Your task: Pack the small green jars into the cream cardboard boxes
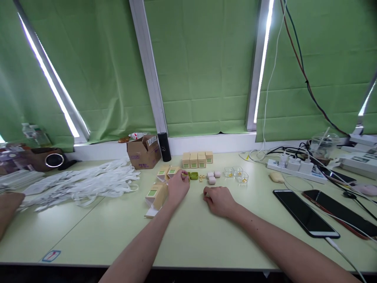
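Note:
My left hand (pixel 177 186) is curled on the pale green table (pixel 188 239), its fingertips pinched at a small green case (pixel 194 175). Two open tan boxes (pixel 167 172) lie just behind it, and another open tan box (pixel 156 195) lies at its left side. My right hand (pixel 218 199) rests on the table with its fingers curled under, and nothing shows in it. Small pink cases (pixel 212 177) and tiny yellow pieces (pixel 201 177) lie just beyond it. A row of closed tan boxes (pixel 197 159) stands further back. Clear little trays (pixel 237 174) sit to the right.
A heap of white straps (pixel 88 182) covers the left side. A brown carton (pixel 143 152) and a black cylinder (pixel 164 146) stand by the window sill. Two phones (pixel 306 212) and a power strip (pixel 296 167) with cables lie at right. Another person's arm (pixel 7 208) enters at far left.

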Tool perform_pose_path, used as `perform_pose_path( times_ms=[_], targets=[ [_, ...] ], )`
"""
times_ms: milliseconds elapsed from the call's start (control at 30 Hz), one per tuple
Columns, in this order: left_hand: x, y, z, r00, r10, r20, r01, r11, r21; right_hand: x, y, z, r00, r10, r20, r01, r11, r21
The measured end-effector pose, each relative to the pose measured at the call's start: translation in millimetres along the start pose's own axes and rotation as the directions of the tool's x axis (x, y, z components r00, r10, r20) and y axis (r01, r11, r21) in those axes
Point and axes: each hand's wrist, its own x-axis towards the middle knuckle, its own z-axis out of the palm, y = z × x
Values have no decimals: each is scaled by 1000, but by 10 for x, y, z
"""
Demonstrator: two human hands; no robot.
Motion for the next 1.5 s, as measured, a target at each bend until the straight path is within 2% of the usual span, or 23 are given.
perform_pose_path(
  times_ms=[100,167,300,400,567,733,900,1000,1067,1167,1267,1367,1400,1433,1500],
  targets=[
    [82,31,-90,998,43,-46,-40,997,66,-3,9,12,1000,-19,2,19,1000,15],
    [138,63,-143,996,88,-29,-84,988,128,-6,11,23,1000,-21,-7,22,1000,19],
    [250,92,-210,990,130,57,-140,956,259,-12,17,28,1000,-16,-17,16,1000,16],
    [286,38,-208,973,159,168,-206,927,314,-17,15,7,1000,-9,-14,9,1000,23],
    [200,-119,-141,951,223,213,-296,856,423,-21,2,-11,1000,2,-6,-2,999,39],
    [115,-158,-82,927,241,286,-362,767,530,-17,22,20,999,19,-33,-17,998,66],
    [58,-118,-68,920,253,300,-377,781,498,-14,59,44,996,19,-91,-8,993,121],
    [-13,-27,-103,909,307,283,-411,780,473,4,97,60,985,37,-171,-3,980,200],
    [-70,56,-129,876,401,267,-481,765,428,23,130,73,966,58,-252,16,960,280],
    [-159,171,-135,798,556,231,-602,726,332,50,175,91,926,88,-367,85,898,431],
    [-249,247,-91,695,697,175,-713,639,289,67,184,96,893,113,-435,188,785,591],
    [-322,281,-42,574,816,62,-792,535,293,71,158,82,875,132,-465,272,660,700],
    [-338,283,-35,547,837,16,-804,520,287,69,148,73,873,141,-468,287,627,725],
    [-348,282,-33,533,846,-31,-809,520,275,67,138,64,872,151,-466,296,596,747],
    [-351,264,-44,542,832,-117,-800,554,233,62,125,45,871,175,-460,306,539,785]
  ],
)
